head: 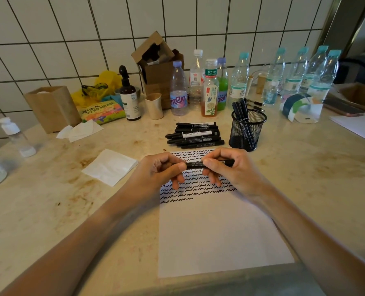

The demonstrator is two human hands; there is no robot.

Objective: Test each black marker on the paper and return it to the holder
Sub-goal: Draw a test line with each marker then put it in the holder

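Both hands grip one black marker [195, 164] level above the paper [220, 231].

The left hand [160, 169] and right hand [226, 167] pinch its ends; marker pile [195, 135] and mesh holder [247, 130] stand beyond the paper's far edge, bare bench [316, 178] to the right.

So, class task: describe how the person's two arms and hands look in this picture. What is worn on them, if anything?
Both forearms are bare as far as the frame shows, with no sleeves visible. The left hand and right hand wear no gloves, and no rings, watch or bracelets can be seen. Fingernails are short and unpainted.
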